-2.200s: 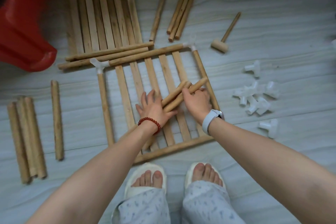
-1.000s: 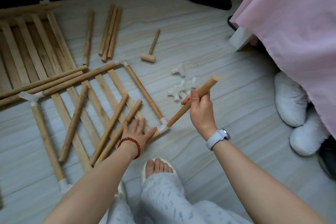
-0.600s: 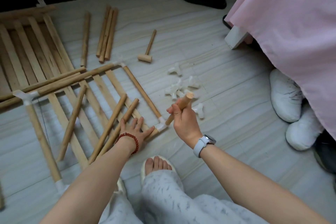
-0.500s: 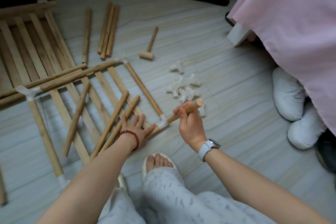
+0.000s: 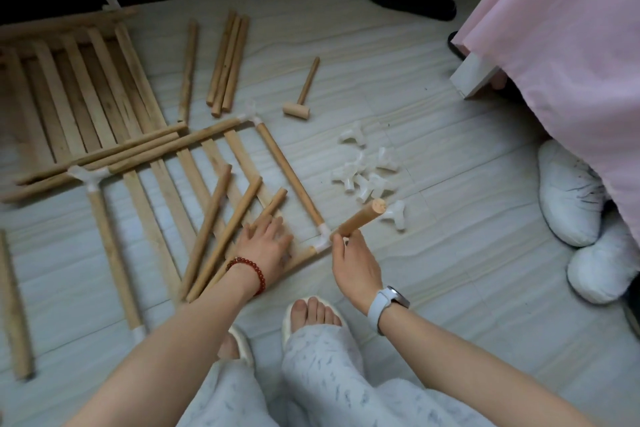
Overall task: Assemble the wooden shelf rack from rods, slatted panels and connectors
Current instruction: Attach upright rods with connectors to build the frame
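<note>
- Right hand: fingers curled round the lower part of a short wooden rod; the rod slants up and to the right, its cut end lifted clear of the floor, its lower end right by the corner connector of the frame. Whether it is seated in the connector cannot be told. White watch on the wrist.
- Left hand: fingers straight and spread, pressing flat on the slats near the frame's near-right corner; holds nothing. Red bead bracelet on the wrist.
- Slatted panel frame: flat on the floor, edged with rods joined by white connectors at the corners.
- Three loose rods: lying slantwise across the slats, just left of the left hand; the rightmost touches its fingers.
- Second slatted panel: flat, far left, partly under the frame's long rods.
- Spare rods: a bundle of three beyond the frame, one single rod beside it.
- Wooden mallet: on the floor, right of the bundle.
- Loose white connectors: a scattered heap, right of the frame, just beyond the held rod's tip.
- Pink bedcover: upper right, white slippers beneath its edge.
</note>
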Demonstrator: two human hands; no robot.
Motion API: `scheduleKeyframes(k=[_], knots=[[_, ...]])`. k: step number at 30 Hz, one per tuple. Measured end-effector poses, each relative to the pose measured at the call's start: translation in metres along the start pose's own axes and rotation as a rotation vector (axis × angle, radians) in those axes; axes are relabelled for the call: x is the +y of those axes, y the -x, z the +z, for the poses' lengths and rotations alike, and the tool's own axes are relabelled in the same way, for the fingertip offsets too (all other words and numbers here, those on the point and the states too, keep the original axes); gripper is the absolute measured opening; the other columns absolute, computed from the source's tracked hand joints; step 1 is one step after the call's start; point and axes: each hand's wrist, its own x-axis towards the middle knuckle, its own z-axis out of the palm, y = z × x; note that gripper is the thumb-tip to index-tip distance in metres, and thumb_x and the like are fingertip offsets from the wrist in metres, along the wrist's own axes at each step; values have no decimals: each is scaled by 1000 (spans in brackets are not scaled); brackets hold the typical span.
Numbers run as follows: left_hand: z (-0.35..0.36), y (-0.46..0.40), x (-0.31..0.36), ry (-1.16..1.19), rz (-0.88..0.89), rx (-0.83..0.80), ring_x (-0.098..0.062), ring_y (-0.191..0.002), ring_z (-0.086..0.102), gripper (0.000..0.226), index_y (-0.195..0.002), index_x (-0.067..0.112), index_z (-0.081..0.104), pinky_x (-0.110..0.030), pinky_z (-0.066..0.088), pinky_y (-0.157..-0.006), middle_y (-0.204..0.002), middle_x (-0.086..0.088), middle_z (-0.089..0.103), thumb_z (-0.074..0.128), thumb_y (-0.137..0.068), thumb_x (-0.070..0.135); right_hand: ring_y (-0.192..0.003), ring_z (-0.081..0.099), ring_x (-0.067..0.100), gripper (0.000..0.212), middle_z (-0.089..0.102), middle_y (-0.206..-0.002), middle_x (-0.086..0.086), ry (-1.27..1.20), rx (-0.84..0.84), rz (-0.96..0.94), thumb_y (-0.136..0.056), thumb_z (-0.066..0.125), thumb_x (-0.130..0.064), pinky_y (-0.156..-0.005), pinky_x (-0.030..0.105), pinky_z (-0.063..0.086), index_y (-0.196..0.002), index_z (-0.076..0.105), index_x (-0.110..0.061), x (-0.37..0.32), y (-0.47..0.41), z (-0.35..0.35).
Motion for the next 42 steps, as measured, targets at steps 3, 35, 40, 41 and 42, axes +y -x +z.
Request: scheduleKeyframes(k=[3, 35, 40, 41, 42], knots=[[4, 16, -18, -24, -153, 141, -26, -142, 4, 56, -141, 21, 26, -53, 14, -109, -153, -9, 10, 44, -88, 21, -108, 55, 34, 46, 61, -114, 15, 225, -202, 157, -99, 26, -39, -87, 37, 42, -113, 55, -6, 0, -9, 9], [8, -14, -135, 312, -523, 257, -26, -121, 36, 47, -128, 17, 39, -38, 38, -94, -131, -7, 39, 51, -90, 41, -86, 59, 38, 24, 60, -87, 10, -105, 153, -180, -92, 39, -28, -71, 40, 48, -102, 43, -7, -182, -153, 51], [-7, -34, -156, 308, -456, 69, -30, -142, -7, 80, -146, 33, 3, -51, 18, -111, -156, -4, -9, 53, -85, 46, -95, 63, 37, 11, 64, -101, 11, -476, 295, -217, -95, 41, -26, -88, 52, 48, -85, 40, -22, -223, -188, 21], [-12, -39, -160, 306, -450, 18, -31, -142, -12, 87, -147, 34, -1, -53, 16, -111, -155, -4, -13, 57, -83, 47, -99, 62, 37, 7, 62, -110, 12, -503, 300, -235, -96, 40, -26, -91, 50, 48, -89, 42, -26, -225, -191, 17], [-17, -45, -162, 303, -443, -28, -31, -142, -15, 94, -147, 34, -3, -54, 14, -112, -155, -4, -17, 61, -80, 47, -103, 61, 36, 9, 60, -118, 14, -522, 308, -253, -97, 39, -26, -93, 48, 47, -103, 45, -26, -226, -196, 14]])
